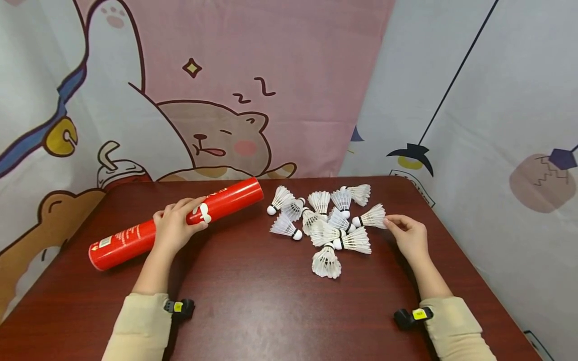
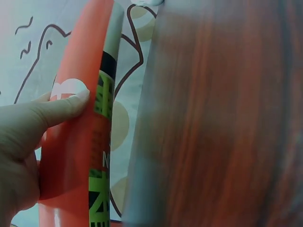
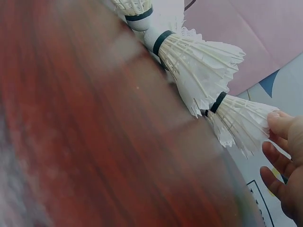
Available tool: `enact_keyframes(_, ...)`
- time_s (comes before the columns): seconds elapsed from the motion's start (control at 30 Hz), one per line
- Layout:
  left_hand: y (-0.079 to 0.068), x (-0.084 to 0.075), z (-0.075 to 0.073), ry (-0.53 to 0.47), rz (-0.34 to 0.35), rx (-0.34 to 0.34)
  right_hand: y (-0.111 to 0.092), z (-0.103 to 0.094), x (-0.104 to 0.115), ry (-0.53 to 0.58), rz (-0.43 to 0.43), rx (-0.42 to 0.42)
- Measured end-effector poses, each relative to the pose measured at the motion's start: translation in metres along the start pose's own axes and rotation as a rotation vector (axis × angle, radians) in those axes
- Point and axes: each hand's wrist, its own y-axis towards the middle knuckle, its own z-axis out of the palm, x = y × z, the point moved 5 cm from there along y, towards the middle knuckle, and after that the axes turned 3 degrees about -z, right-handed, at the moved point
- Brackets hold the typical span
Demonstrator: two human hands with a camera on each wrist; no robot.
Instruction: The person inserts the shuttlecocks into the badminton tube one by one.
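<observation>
Red tube (image 1: 230,201), partly hidden by gripping left hand (image 1: 175,226), shuttlecock (image 1: 373,217) in pinching right hand (image 1: 412,236)

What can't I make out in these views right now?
Red tube, head view: inside hidden by its own wall; small print too small.
Same tube, left wrist view: lower end cut off by the bottom edge.
Left hand, left wrist view: most fingers hidden behind the tube.
Shuttlecock pinched by the right hand, right wrist view: cork mostly hidden by a nearer shuttlecock.
</observation>
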Motion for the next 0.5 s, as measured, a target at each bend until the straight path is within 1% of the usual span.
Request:
enact_keyframes(0.13, -0.001, -0.008, -0.001, -0.018, 0.027, -0.008, 0.0, -0.002, 0.006, 0.016, -0.005, -0.023)
enact_keyframes(0.33, -0.004, -0.02, -0.001, -0.036, 0.085, -0.014, 0.002, -0.005, 0.017, 0.043, -0.043, -0.067)
enact_keyframes(0.5, -0.007, -0.027, -0.002, -0.046, 0.112, -0.015, 0.003, -0.007, 0.024, 0.054, -0.06, -0.092)
